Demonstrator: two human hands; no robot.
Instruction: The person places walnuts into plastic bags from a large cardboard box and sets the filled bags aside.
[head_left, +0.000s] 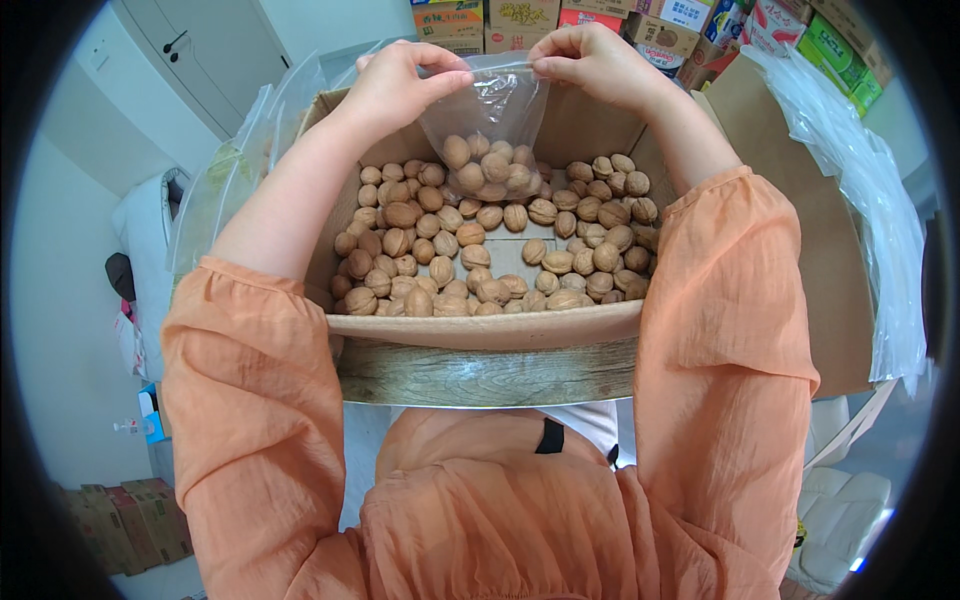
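A clear plastic bag (487, 112) hangs between my hands, with several walnuts (495, 166) gathered in its bottom. My left hand (409, 79) pinches the left corner of its top edge between thumb and fingers. At the right corner, my right hand (589, 60) grips the same edge. The bag's top runs nearly straight from hand to hand; I cannot tell whether its mouth is sealed. Below and around it, loose walnuts (442, 244) lie in a cardboard box (487, 328). Part of the box's bottom shows in the middle.
The box stands on a wood-grain table (487, 371). Flat clear plastic bags (862, 187) are draped over the right box flap (817, 247). More clear bags (232, 180) stand along the left side. Stacked cartons (517, 19) are at the back, and a white chair (840, 517) is at lower right.
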